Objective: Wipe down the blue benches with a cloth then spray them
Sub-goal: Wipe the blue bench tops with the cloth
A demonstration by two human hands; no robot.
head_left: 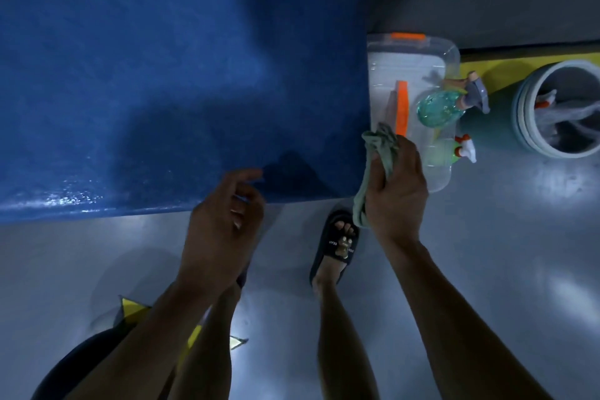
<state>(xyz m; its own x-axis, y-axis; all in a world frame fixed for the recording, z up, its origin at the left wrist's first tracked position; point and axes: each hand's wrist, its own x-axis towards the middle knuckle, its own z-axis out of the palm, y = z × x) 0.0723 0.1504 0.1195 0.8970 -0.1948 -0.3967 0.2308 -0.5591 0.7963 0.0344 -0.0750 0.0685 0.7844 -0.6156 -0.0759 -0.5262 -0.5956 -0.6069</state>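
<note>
Our right hand curls its fingers around a bunched grey-green cloth, held just off the right end of the blue bench. Our left hand hangs loosely curled and holds nothing, over the bench's near edge. Beyond the cloth, a teal spray bottle lies on a clear plastic box. A grey bucket stands further right.

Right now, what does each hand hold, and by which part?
The right hand grips the bunched cloth around its middle. The left hand holds nothing.
</note>
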